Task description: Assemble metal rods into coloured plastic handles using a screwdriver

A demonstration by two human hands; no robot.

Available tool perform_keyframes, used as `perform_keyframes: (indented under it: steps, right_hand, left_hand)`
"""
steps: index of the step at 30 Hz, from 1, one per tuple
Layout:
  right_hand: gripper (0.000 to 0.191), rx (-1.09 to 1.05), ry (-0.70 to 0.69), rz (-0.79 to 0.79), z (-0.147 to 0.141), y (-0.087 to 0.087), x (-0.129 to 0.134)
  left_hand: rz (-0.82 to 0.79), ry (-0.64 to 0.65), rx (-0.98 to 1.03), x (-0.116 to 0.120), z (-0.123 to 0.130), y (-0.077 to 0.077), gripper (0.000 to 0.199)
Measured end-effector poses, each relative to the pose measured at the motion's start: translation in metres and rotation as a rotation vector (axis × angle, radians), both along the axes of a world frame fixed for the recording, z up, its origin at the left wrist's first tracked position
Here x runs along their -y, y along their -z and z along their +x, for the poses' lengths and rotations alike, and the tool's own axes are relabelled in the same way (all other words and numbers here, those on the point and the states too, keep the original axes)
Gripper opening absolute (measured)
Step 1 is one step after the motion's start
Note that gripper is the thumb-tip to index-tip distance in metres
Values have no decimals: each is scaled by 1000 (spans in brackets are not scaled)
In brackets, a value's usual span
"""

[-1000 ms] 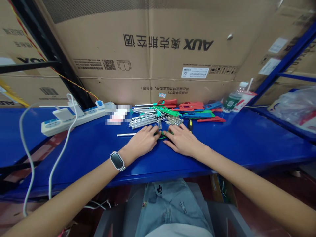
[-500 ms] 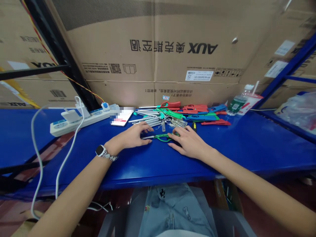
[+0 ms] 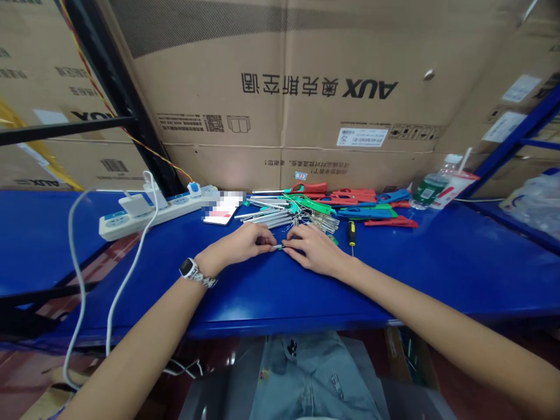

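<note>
Head view, looking down on a blue bench (image 3: 437, 262) with two bare hands meeting at its middle. The left hand (image 3: 238, 248) and right hand (image 3: 312, 251) both lie low on the bench, fingertips pinched toward each other on one small piece (image 3: 280, 247); it looks thin and partly green, but the fingers hide most of it, so I cannot say what it is. It lies between the two hands, its long axis running left to right, so each hand seems to grip one end; neither is clearly nearer. Both hands are curled shut in a light pinch, not clenched into fists. The left wrist wears one watch (image 3: 189, 268). Just beyond the hands, on the far side, sits a bundle of metal rods (image 3: 266, 214), too many and too tightly packed to count. Farther back and to the right lies a heap of red, green and blue plastic handles (image 3: 350, 201), again overlapping too much for a count. One screwdriver (image 3: 350, 233) with a yellow and black grip lies just right of the right hand, pointing near. On the far left rests one power strip (image 3: 149, 213) with a white cable (image 3: 87, 291) trailing off the near edge. One bottle (image 3: 426, 189) and one cup (image 3: 450, 184) stand at the far right, against a big cardboard box (image 3: 306, 87).
</note>
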State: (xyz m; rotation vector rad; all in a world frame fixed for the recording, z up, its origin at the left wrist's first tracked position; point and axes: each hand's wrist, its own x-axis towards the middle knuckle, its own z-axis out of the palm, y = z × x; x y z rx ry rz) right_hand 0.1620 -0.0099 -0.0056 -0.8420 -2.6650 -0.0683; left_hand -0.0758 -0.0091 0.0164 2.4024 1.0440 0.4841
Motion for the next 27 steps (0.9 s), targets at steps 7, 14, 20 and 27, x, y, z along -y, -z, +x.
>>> perform_keyframes:
  steps: [7,14,20,27]
  right_hand:
    - [28,-100,8,7,0,8,8]
    - [25,-121,86,9,-6,10,11]
    - [25,-157,87,9,-5,9,10]
    - [26,-306,178,31,14,-7,-3]
  left_hand:
    - [75,-16,-9,-2,3,7,10]
    - [159,-36,-91,-4,3,9,11]
    - [200,-49,-141,-2,5,6,13]
    - [287,-88,-42,5,7,-4,24]
